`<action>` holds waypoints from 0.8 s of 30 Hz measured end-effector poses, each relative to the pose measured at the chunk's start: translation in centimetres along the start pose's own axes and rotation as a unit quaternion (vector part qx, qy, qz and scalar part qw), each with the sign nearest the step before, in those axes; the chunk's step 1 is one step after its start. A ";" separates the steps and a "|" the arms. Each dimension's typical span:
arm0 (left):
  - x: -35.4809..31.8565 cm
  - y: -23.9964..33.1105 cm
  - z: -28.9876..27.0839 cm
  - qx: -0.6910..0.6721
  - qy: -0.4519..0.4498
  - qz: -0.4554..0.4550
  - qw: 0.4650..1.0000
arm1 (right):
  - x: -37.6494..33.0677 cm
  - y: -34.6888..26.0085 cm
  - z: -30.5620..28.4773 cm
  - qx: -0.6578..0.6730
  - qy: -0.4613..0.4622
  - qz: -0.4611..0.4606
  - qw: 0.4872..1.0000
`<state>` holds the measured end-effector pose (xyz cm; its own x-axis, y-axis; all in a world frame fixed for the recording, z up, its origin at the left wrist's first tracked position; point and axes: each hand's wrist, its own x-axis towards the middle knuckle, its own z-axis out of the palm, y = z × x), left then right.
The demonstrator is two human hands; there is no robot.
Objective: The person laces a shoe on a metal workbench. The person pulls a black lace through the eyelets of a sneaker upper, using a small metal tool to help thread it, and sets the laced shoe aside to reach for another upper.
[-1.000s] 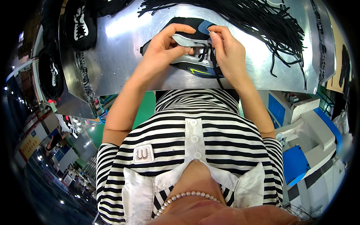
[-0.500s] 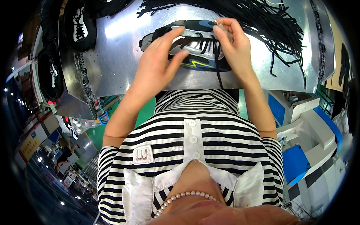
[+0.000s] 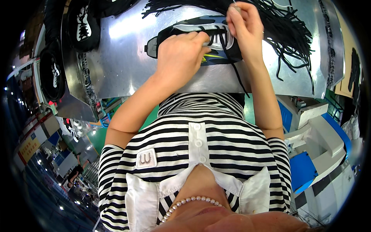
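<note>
A dark blue-grey sneaker (image 3: 220,56) with a silver-grey lacing panel and a yellow-green accent lies on its side on the metal table, its toe to the right. My left hand (image 3: 181,54) is curled over its opening, the fingers closed on the upper. Black shoelace (image 3: 223,36) crosses the eyelets, and one loose end hangs past the table's front edge. Just beyond the toe, my right hand (image 3: 246,29) is raised with thumb and fingers pinched. Only a thin pale tip shows at these fingertips, too small to name.
A large bundle of black laces (image 3: 282,34) spreads over the far right of the metal table (image 3: 127,73). Black shoes (image 3: 82,33) with white lacing patterns stand along the left edge. At the right below the table is a white and blue machine or bin (image 3: 317,143).
My left hand has closed on the shoe from an open pose and moved right. The right hand has lifted away from the shoe toward the far edge. The hanging lace end has swung right.
</note>
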<state>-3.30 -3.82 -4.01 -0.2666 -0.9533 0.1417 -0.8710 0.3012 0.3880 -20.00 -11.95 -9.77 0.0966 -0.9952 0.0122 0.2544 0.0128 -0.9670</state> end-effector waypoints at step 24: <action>-0.1 -1.5 -2.0 -0.080 0.164 0.007 0.983 | -4.5 -1.7 2.6 -0.158 -0.108 0.077 0.979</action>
<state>-1.12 -4.19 -2.80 -0.1080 -0.8988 0.4248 -0.7853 0.3391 0.5179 -18.36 -7.19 -7.57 0.3198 -0.9400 -0.1185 -0.0856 0.0959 -0.9917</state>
